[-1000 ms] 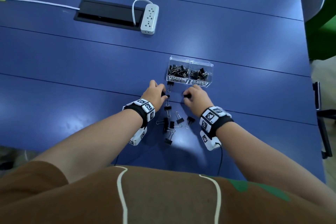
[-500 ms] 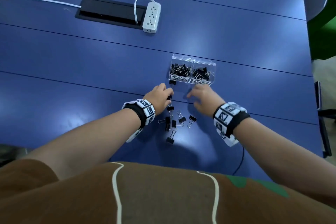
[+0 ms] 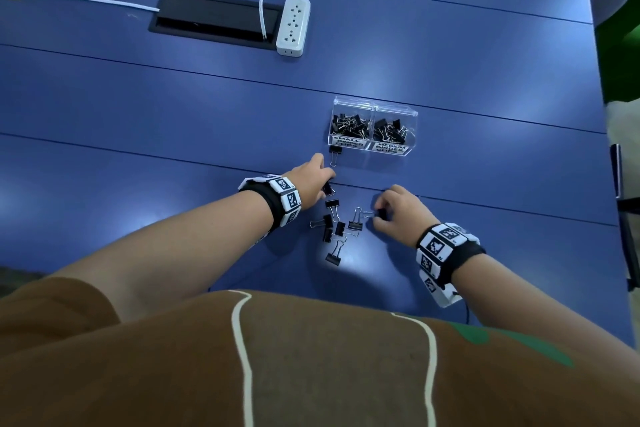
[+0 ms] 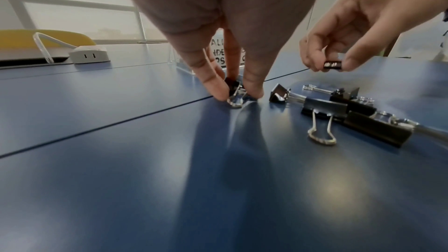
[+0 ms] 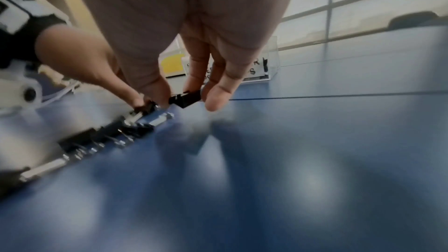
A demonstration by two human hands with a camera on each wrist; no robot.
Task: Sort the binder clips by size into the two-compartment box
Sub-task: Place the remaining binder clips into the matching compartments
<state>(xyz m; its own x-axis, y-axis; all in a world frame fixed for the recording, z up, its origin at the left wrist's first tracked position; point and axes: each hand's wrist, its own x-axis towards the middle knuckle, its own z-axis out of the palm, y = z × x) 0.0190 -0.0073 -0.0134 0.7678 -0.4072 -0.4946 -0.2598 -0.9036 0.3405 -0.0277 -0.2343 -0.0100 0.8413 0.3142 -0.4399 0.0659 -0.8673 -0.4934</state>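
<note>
A clear two-compartment box [image 3: 372, 128] stands on the blue table, both halves holding black binder clips, labelled small on the left and medium on the right. Several loose clips [image 3: 337, 227] lie between my hands. My left hand [image 3: 320, 180] pinches a small clip [image 4: 234, 87] that rests on the table. To the right of the pile, my right hand [image 3: 381, 215] pinches another black clip [image 5: 185, 99] just above the surface; the same clip [image 4: 332, 65] shows in the left wrist view. One clip [image 3: 335, 151] lies against the box's front left corner.
A white power strip [image 3: 293, 26] and a black cable hatch [image 3: 214, 19] sit far back on the table [image 3: 138, 135]. The table's right edge [image 3: 602, 149] runs past the box, with dark furniture beyond it.
My right hand has come back from near the box to the right of the pile and now pinches a clip. My left hand stays on its clip at the pile's top.
</note>
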